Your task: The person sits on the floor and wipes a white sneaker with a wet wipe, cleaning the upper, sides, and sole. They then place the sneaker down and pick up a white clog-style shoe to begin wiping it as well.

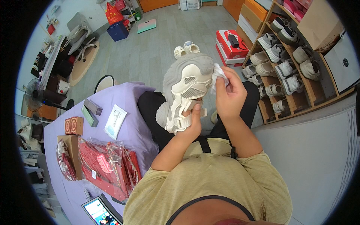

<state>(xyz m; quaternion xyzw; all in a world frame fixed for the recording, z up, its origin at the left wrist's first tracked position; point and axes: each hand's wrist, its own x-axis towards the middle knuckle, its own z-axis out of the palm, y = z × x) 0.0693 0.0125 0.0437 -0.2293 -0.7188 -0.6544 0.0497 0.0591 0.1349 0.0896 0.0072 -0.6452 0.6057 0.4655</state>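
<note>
My left hand point(194, 125) grips a cream-and-grey chunky sandal point(189, 84) by its strap end, with the thumb over a strap and fingers inside the opening. The sandal is held up on its side, so its thick grey sole point(173, 70) runs along the left and top edge. Between the fingers and thumb of my right hand point(232, 94) is a crumpled white wipe point(218, 78). The wipe lies against the toe end of the sandal, at its right side. Part of the sandal's straps is hidden behind my left fingers.
A purple-covered bed point(132, 104) on the left bears a white wipes packet point(115, 121), small boxes point(92, 107), red bagged clothing point(104, 166) and a tablet point(101, 211). Right stands a wooden shoe rack point(301, 97) beside red shoeboxes point(232, 45). Pale clogs point(187, 49) sit on the floor point(163, 36).
</note>
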